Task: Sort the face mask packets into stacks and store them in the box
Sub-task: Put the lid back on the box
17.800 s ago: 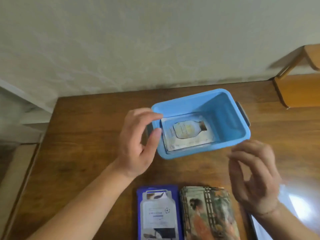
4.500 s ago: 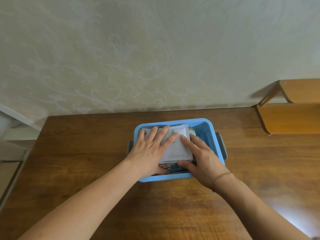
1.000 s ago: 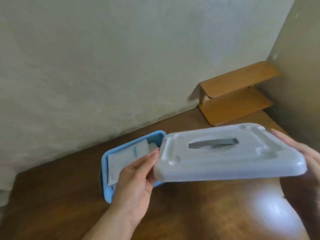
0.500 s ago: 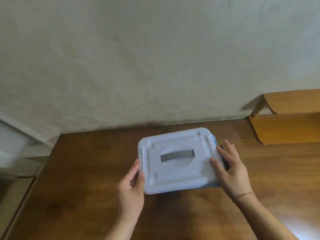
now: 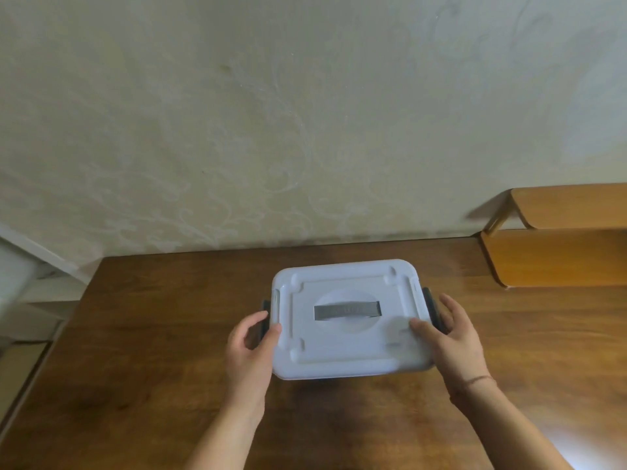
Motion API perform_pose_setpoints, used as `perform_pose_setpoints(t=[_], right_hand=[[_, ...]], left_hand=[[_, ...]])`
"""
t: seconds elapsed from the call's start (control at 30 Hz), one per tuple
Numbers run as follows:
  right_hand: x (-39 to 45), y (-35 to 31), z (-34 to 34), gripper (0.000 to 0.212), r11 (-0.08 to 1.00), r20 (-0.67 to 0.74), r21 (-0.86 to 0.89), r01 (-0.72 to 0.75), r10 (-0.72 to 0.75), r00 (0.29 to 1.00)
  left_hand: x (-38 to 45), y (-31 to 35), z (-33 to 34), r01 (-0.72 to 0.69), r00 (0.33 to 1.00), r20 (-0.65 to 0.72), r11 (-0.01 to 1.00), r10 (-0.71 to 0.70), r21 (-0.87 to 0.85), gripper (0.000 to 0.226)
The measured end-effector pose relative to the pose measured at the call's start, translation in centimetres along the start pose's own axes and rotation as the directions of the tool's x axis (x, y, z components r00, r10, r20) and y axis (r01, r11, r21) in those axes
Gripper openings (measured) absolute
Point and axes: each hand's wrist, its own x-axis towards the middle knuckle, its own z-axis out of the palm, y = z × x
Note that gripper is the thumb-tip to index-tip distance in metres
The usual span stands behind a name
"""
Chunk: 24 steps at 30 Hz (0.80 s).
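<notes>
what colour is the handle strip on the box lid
Grey, set in the white lid; the handle strip shows in the head view.

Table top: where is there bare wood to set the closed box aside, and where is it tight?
Bare table runs left of the left hand, and along the near edge between both forearms. Right of the right hand is open up to the wooden shelf. It is tight at the lid, both hands flanking it.
</notes>
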Motion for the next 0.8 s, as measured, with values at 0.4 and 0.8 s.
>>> perform_pose_setpoints(t=[0.4, 0.8], right_hand=[[-2.2, -0.4, 0.8, 0.054, 0.907, -0.114, -0.376, 0.191, -0.25, 0.962], [-2.1, 0.6, 1.9, 0.037, 0.748, -0.092, -0.579, 0.323, -0.453, 0.887]], left_hand=[[-0.7, 0.3, -0.2, -0.158, 0.987, 0.016, 0.967, 0.158, 0.202, 0.047], [-0.6, -0.9, 0.0, -0.424, 0.895, 0.093, 0.77, 0.435, 0.476, 0.05]])
